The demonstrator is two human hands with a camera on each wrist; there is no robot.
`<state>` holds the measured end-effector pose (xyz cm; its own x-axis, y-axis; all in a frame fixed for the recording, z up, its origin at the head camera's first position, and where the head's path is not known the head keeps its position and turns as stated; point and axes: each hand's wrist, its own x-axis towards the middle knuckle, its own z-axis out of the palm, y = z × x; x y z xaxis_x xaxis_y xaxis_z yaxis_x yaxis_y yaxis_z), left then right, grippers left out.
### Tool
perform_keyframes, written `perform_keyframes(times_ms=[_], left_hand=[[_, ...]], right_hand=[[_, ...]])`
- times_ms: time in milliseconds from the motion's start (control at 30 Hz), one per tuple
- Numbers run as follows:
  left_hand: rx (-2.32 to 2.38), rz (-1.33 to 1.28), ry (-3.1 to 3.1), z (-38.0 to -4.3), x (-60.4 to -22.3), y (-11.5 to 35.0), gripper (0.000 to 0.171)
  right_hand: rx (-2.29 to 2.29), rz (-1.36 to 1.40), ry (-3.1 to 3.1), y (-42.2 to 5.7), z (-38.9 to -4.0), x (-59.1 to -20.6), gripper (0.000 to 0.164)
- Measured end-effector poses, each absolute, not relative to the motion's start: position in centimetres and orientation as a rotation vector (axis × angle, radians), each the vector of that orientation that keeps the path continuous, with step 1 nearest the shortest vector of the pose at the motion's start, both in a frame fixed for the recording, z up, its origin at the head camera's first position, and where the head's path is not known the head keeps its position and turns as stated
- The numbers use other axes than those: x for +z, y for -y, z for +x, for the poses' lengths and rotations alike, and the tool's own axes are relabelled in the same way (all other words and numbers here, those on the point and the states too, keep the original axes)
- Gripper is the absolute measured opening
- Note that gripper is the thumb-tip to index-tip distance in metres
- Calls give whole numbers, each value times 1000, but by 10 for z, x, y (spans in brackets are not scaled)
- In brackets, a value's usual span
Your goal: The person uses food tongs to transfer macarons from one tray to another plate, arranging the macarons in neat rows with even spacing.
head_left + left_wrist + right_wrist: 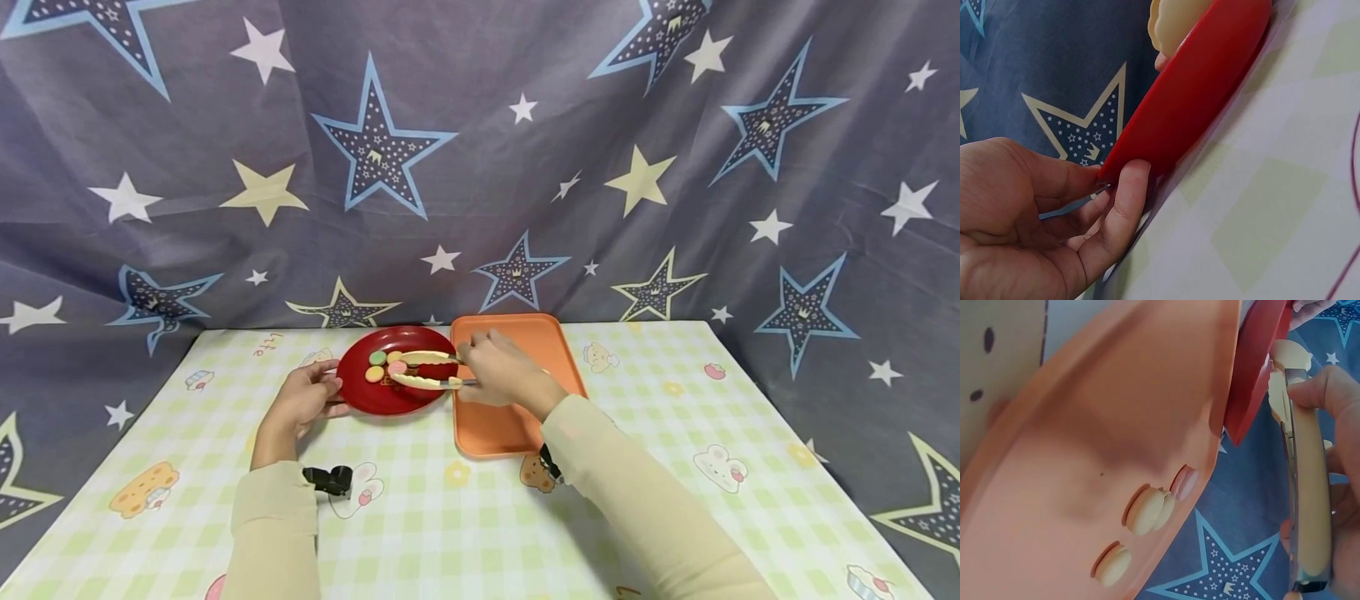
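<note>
My left hand (303,396) pinches the near-left rim of a round red plate (397,337), thumb above and fingers below, as the left wrist view shows. Small macarons lie on the plate: a green one (377,357), a yellow one (374,374), an orange one partly covered, and a pink one (397,367). With my right hand (498,371) I grip tongs (1310,487) with cream scalloped tips. Those tips reach over the plate, spread apart, with the pink macaron between them in the head view.
An orange tray (495,437) stands right beside the plate, under my right hand. Several macarons lie on it near one edge, among them a cream one (1145,510) and a pink one (1184,482). A star-patterned curtain (480,167) hangs behind the checked tablecloth (420,533).
</note>
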<state>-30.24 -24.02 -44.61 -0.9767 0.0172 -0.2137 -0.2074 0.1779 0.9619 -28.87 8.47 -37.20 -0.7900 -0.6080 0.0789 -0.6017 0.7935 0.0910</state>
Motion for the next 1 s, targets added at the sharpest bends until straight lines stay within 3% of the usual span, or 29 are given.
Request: perform_keyframes(times_ms=[1000], left_hand=[[1910,-181,-2265,-302,-445,240,52]], right_hand=[[-93,883,2975,-64,-297,-384,35]])
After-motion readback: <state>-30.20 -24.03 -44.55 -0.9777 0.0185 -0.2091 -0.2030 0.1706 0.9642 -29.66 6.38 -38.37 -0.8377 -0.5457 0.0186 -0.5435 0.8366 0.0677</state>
